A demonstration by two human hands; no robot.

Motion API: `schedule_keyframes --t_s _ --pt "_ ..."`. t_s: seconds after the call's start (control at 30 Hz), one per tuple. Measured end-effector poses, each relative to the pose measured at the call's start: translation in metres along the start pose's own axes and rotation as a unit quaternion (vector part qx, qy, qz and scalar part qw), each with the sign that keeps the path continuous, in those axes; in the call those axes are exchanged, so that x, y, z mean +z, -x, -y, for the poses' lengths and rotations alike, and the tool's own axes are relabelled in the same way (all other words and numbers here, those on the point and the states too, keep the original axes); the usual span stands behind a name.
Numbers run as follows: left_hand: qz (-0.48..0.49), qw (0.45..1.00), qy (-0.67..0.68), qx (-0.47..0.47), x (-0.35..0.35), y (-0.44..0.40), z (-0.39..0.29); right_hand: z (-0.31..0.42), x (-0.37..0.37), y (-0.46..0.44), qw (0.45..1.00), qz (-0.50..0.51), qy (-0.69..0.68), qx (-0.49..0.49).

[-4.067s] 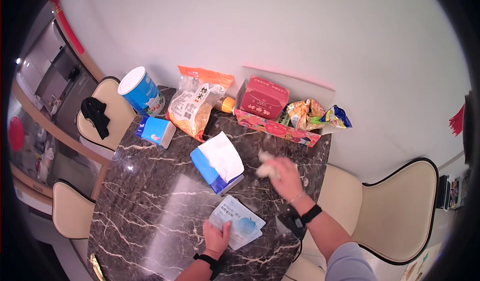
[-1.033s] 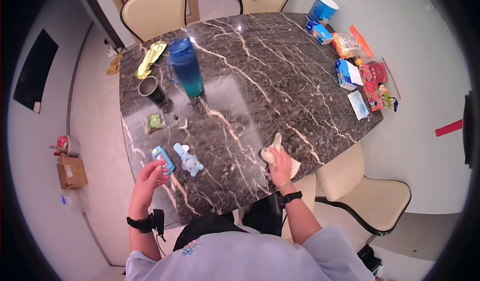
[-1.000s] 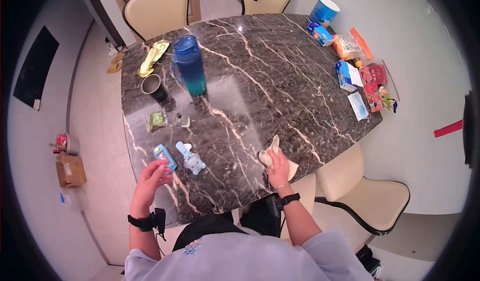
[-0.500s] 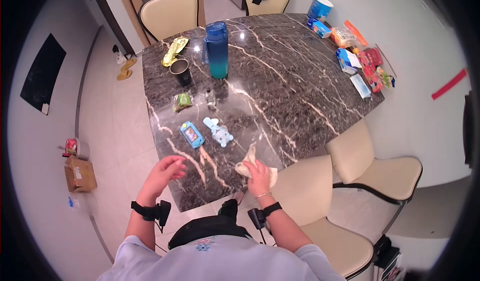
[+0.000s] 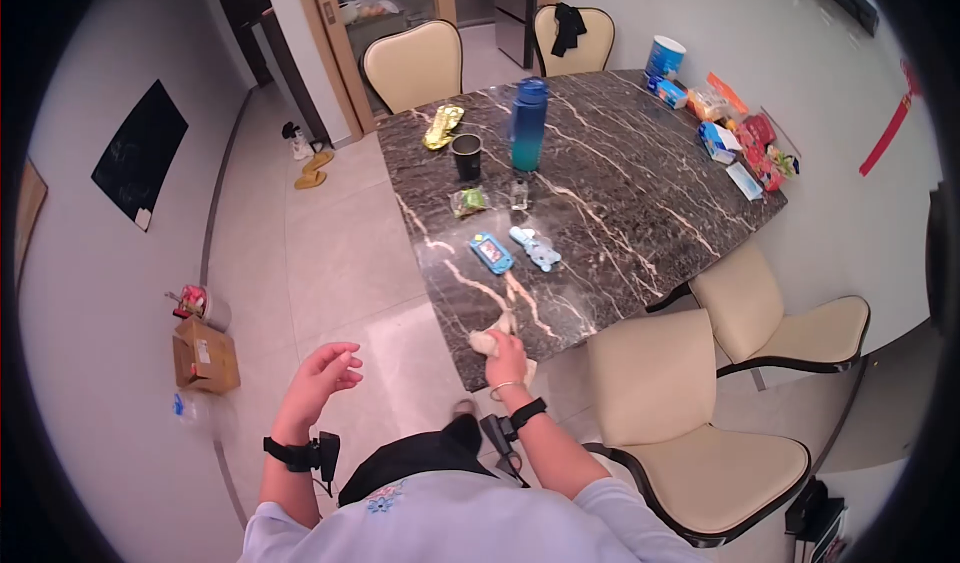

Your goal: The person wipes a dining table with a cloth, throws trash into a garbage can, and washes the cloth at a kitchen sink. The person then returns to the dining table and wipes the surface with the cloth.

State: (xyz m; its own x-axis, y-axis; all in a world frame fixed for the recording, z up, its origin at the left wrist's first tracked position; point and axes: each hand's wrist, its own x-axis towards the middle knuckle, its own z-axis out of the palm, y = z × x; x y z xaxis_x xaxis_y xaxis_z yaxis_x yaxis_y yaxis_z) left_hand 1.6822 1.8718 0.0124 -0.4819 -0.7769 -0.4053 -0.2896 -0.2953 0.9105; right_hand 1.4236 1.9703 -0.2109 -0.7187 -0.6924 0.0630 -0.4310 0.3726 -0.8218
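My right hand is closed on a cream cloth, pressed to the marble table at its near corner. Off the table's left edge, my left hand hangs in the air, fingers loosely bent and apart, holding nothing. Just beyond the cloth lie a blue handheld game toy and a light blue animal figure. Farther back are a green packet, a small clear bottle, a dark cup, a tall blue-teal water bottle and a gold wrapper.
Cream chairs stand at the right side and far side of the table. Boxes, packets and a blue tin line the wall edge. A cardboard box sits on the floor at left, with yellow slippers farther off.
My right hand has wiped the cloth leftward across the table to its near corner. My view has turned, so the table appears farther right. My left hand is now beyond the table's edge.
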Motion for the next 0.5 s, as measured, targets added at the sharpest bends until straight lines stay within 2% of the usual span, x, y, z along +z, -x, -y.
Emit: schedule_keyframes --t_s 0.07,0.1,0.13,0.2,0.23,0.33,0.4,0.47,0.5 --pt "0.006 1.0 0.017 0.004 -0.026 -0.004 0.005 -0.01 0.01 -0.01 1.0 -0.007 -0.008 0.002" --pt "0.01 1.0 0.028 0.008 -0.04 -0.01 0.008 -0.008 0.008 -0.019 0.951 0.038 -0.264 0.159" --pt "0.015 0.999 0.037 0.009 -0.057 -0.015 0.011 -0.007 0.007 -0.027 0.812 0.078 -0.494 0.3" --pt "-0.003 0.996 0.087 0.012 -0.102 -0.029 0.02 -0.005 0.002 -0.04 0.697 0.136 -0.591 0.383" --pt "0.001 0.995 0.095 0.013 -0.128 -0.036 0.028 0.018 -0.004 -0.044 0.67 0.157 -0.616 0.383" --pt "-0.042 0.992 0.122 0.014 -0.218 -0.068 0.041 0.069 0.007 -0.058 0.643 0.17 -0.675 0.32" --pt "-0.103 0.989 0.106 0.02 -0.278 -0.08 0.045 0.105 0.028 -0.07 0.652 0.174 -0.672 0.303" --pt "-0.12 0.985 0.118 0.027 -0.331 -0.09 0.039 0.149 0.056 -0.09 0.618 0.143 -0.719 0.283" --pt "-0.132 0.983 0.125 0.024 -0.356 -0.096 0.034 0.171 0.072 -0.101 0.619 0.147 -0.72 0.277"
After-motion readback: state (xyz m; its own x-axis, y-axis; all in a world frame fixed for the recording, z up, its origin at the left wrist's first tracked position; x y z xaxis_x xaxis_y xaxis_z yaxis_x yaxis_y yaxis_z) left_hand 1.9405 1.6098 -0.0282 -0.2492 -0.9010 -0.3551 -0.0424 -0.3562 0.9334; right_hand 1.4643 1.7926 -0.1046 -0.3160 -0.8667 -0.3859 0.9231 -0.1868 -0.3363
